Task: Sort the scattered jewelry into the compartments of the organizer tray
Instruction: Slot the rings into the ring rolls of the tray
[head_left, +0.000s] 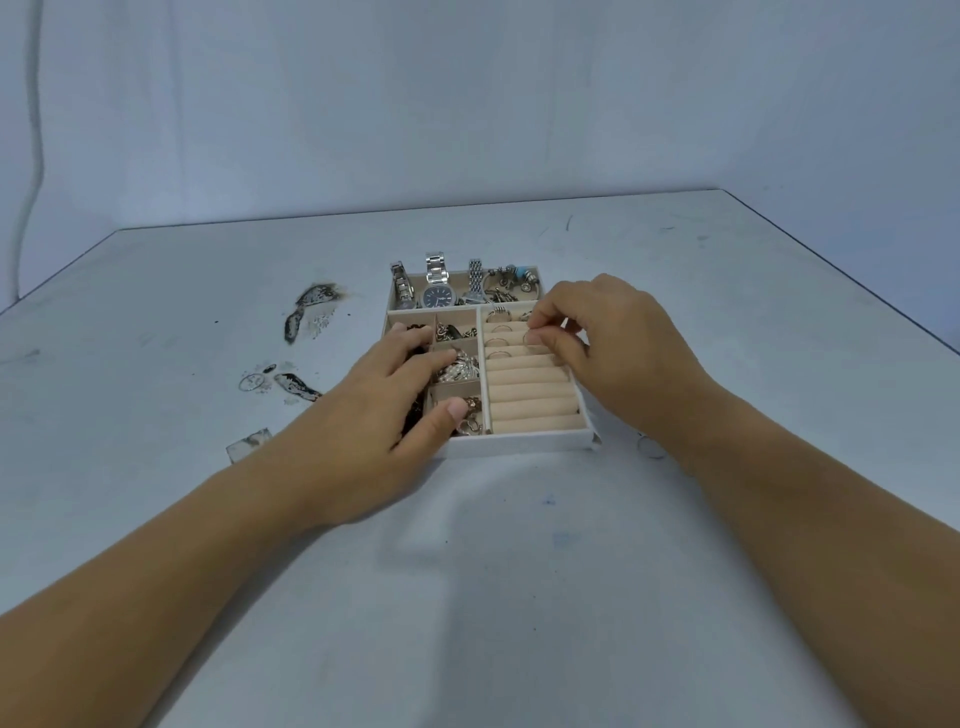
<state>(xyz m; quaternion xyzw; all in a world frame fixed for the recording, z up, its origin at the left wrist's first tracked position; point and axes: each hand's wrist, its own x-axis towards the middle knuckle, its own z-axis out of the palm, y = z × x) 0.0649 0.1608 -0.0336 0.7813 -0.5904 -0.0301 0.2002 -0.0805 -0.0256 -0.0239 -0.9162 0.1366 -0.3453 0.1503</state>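
Most jewelry is already sorted into the organizer tray (519, 444), a ring (531, 339) is being seated in the ring rolls by the right hand's (618, 338) pinching grip, the left hand (384, 395) rests spread on the tray, and one ring (651, 448) seems left on the surface (493, 597).

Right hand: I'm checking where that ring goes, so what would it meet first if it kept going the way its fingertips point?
Probably the ring rolls directly under the right hand; depth is unclear.

A pale counter (493, 597) carries dark burn-like stains (304, 317) at left; a plain wall (467, 93) stands behind.
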